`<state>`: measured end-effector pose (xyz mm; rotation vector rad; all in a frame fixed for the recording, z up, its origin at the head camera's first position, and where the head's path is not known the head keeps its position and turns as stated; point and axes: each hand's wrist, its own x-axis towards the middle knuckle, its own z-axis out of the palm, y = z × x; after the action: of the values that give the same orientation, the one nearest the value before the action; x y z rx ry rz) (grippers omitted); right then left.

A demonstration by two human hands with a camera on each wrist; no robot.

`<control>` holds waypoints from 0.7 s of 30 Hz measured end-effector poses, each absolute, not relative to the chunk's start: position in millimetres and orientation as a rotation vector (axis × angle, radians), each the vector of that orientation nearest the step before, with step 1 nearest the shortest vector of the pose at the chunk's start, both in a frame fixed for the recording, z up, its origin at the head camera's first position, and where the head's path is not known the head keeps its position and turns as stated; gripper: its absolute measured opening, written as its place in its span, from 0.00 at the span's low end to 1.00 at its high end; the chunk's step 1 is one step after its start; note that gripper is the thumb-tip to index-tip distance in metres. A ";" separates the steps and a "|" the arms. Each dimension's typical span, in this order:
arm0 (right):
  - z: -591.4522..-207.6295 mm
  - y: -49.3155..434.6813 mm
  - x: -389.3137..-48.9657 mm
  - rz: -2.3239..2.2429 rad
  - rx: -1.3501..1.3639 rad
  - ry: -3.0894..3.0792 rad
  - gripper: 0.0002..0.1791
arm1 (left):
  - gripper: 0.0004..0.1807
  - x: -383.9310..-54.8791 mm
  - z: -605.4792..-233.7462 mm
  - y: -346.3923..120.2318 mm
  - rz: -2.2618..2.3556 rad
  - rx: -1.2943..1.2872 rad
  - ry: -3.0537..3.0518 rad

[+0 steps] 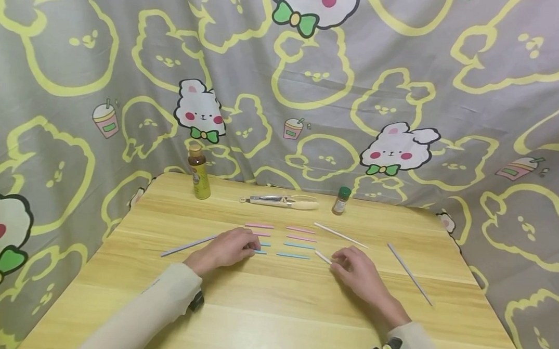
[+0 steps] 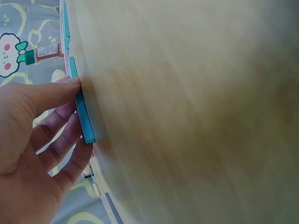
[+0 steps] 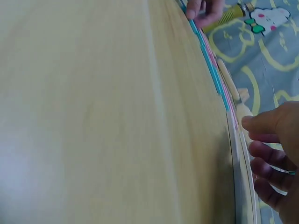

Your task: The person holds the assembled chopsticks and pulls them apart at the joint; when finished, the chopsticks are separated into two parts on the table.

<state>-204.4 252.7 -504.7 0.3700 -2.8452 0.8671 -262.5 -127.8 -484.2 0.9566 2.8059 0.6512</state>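
My left hand [image 1: 233, 248] pinches a blue stick [image 2: 84, 116] lying near the middle of the wooden table, its thumb on the near side and its fingers on the far side. To its right lie other blue sticks [image 1: 293, 256], with pink sticks [image 1: 259, 226] behind them, in two columns. My right hand [image 1: 357, 271] hovers by a white stick [image 1: 323, 257]. In the right wrist view the fingers are loosely bent beside this white stick [image 3: 236, 163], with no plain contact. The head view hides its near end behind the hand.
Another white stick [image 1: 341, 235] slants behind my right hand. Purple-grey sticks lie at the left [image 1: 189, 246] and right [image 1: 410, 274]. Along the back stand a yellow-labelled bottle [image 1: 200, 176] and a green-capped jar [image 1: 341, 201], with tongs [image 1: 280, 201] between them. A patterned curtain [image 1: 246, 74] surrounds the table.
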 end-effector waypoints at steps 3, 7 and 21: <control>-506.3 264.6 -198.1 0.848 0.347 -2.886 0.12 | 0.06 -262.3 -484.1 -127.7 0.650 0.952 2.811; -506.8 270.6 -193.9 0.835 0.347 -2.932 0.10 | 0.06 -262.2 -484.4 -127.6 0.645 0.946 2.816; -494.6 272.7 -199.5 0.890 0.267 -2.897 0.03 | 0.05 -261.6 -485.4 -128.3 0.621 0.941 2.823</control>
<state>-199.5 272.7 -494.6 0.2666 -2.8966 0.8903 -261.6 -128.3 -485.4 0.9409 2.8234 0.6214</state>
